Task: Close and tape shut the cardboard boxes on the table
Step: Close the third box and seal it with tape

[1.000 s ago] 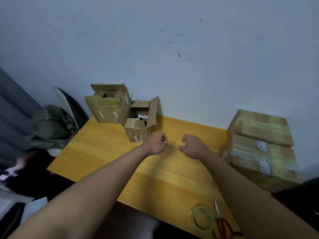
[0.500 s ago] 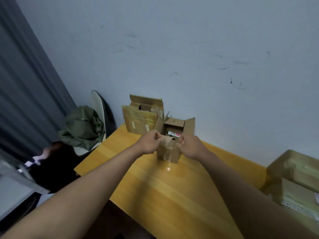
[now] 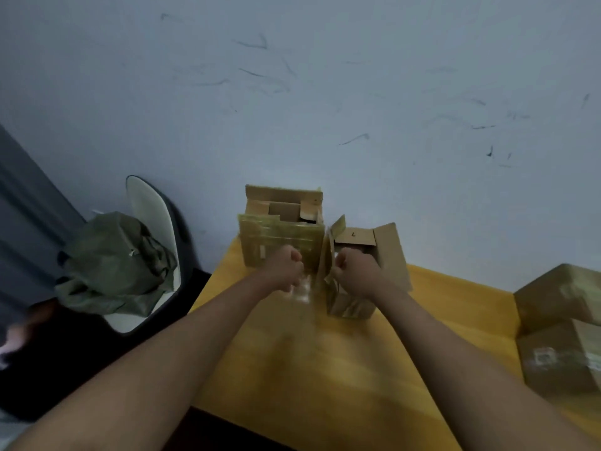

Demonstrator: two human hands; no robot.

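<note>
at the far left corner of the yellow wooden table (image 3: 292,369), against the pale wall, two open cardboard boxes are seen. the larger open box (image 3: 281,242) is placed at the back, with old tape on its front face and its flaps raised. the small open box (image 3: 361,275) is placed just beside it on the right, nearer to the person, with its flaps standing up. the left hand (image 3: 285,267) is curled, and something clear and glossy, probably old tape or film, seems to be pinched below it; the picture is blurred there, so it cannot be told for sure. the right hand (image 3: 353,270) is curled around the left flap and upper edge of the small open box. at the right edge, two closed boxes (image 3: 566,323) are stacked, already wrapped with tape.

the small box is judged to be light, because it is handled at one flap only. its cardboard looks thin and worn, so it is expected to bend easily and to tear at the folds if it is pulled hard. the taped faces may be slippery. it is better taken by both side walls, low down, and the flaps should be pressed flat near their fold lines. no tape roll is seen in this view. a green cloth (image 3: 113,268) is lying on a chair (image 3: 156,206) at the left.
</note>
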